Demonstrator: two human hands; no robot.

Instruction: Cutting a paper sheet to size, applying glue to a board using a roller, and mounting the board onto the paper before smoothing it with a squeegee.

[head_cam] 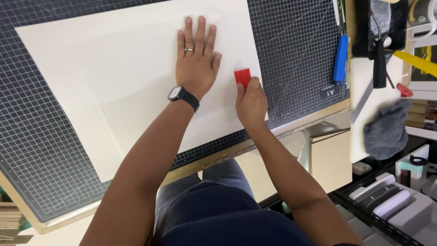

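— Fingers (200, 34) of left hand (196, 64) spread wide and flat, pressing down on the large cream sheet (114, 82); nothing gripped. Fingers (248, 86) of right hand (250, 102) closed narrow around a small red block (242, 76), held against the sheet near its right edge.

— Position of the sheet?

— Lying flat on the dark gridded cutting mat (296, 45), itself on the tilted desk (218, 159). A fainter rectangular outline visible within the sheet, possibly a second layer beneath or on top; cannot tell which.

— Step in hand?

— Judged as smoothing or burnishing: one palm anchoring, red block pressed to the surface just beside it. Cannot tell whether block is a scraper or an eraser.

— Requirement for next move?

— Likely even pressure along the surface, with the anchoring palm kept firm against sliding. Right edge close by, so care needed against catching or lifting that edge.

— Surroundings?

— Blue-handled tool (340, 59) at the mat's right border, black-handled tool (379, 64) and grey cloth (386, 130) further right, well apart from both hands. Untouched.
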